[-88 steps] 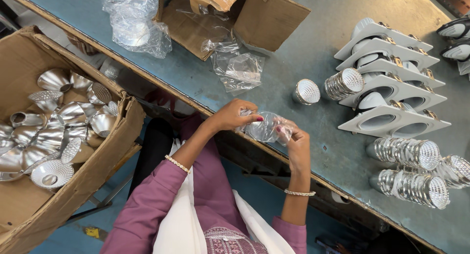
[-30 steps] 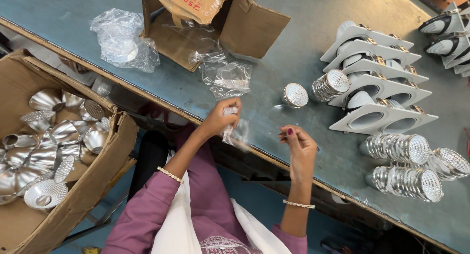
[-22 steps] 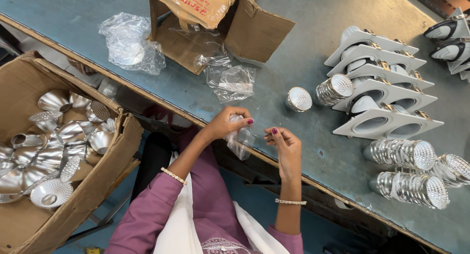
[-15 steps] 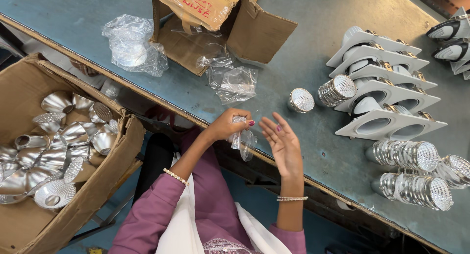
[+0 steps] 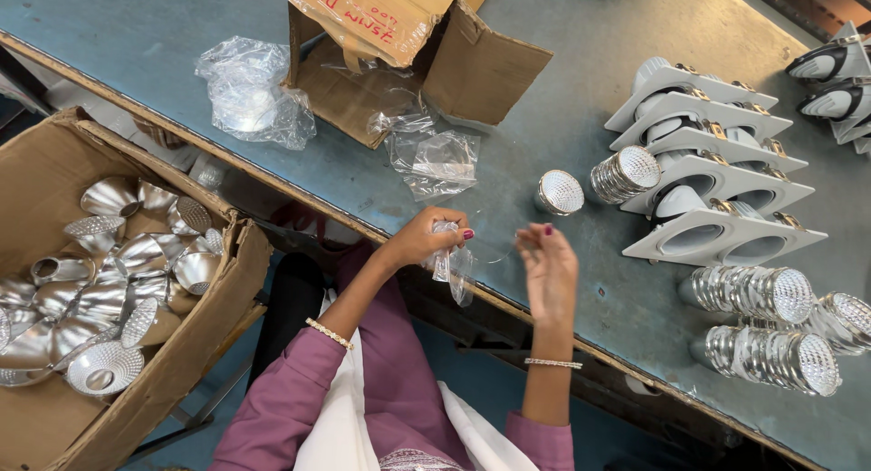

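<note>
The left hand (image 5: pixel 422 240) now pinches an empty clear plastic wrapper (image 5: pixel 451 267) alone, fingers closed on its top, just over the near edge of the blue workbench (image 5: pixel 562 90). A few seconds ago both hands gripped a wrapped piece together; since then the right hand (image 5: pixel 547 269) has let go and hovers beside it, fingers loosely apart, empty. A single silver reflector (image 5: pixel 558 191) sits on the workbench beyond the hands, so the unwrapping looks finished.

Lamp assembly workshop: steel workbench (image 5: pixel 581 117), stacked reflectors (image 5: pixel 748 294), white fixture housings (image 5: pixel 717 194).
</note>
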